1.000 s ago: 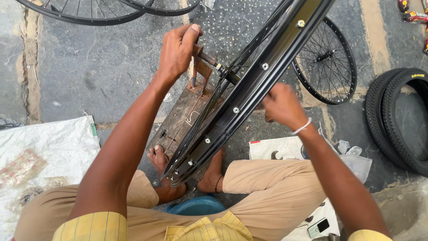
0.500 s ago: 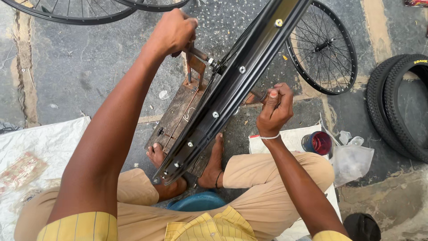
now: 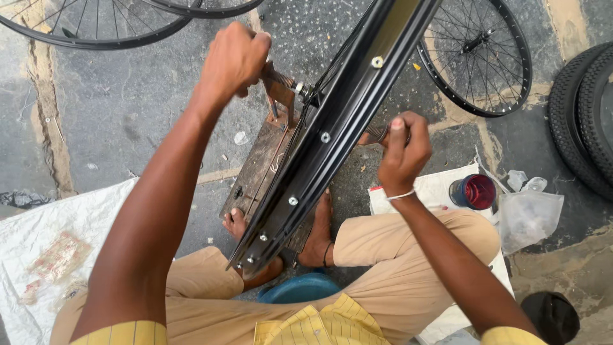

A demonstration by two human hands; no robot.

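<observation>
A black bicycle wheel rim (image 3: 332, 137) with silver spoke nipples stands on edge in a rusty truing stand (image 3: 258, 169) between my bare feet. My left hand (image 3: 233, 61) is closed around the threaded axle end on the stand's left side. On the rim's right side, my right hand (image 3: 402, 153) pinches a small dark metal tool against the spokes; a white band circles that wrist. The spokes behind the rim are mostly hidden.
A spoked black wheel (image 3: 479, 57) lies on the stone floor at upper right, another wheel (image 3: 96, 25) at upper left. Black tyres (image 3: 584, 121) are stacked at the right edge. A red-lidded jar (image 3: 474, 191) and a clear plastic bag (image 3: 529, 214) sit on white sheet; white sacking (image 3: 57, 255) lies left.
My right hand has moved up from beside my knee to the rim's right side and now holds the small tool there. The left hand stays at the axle.
</observation>
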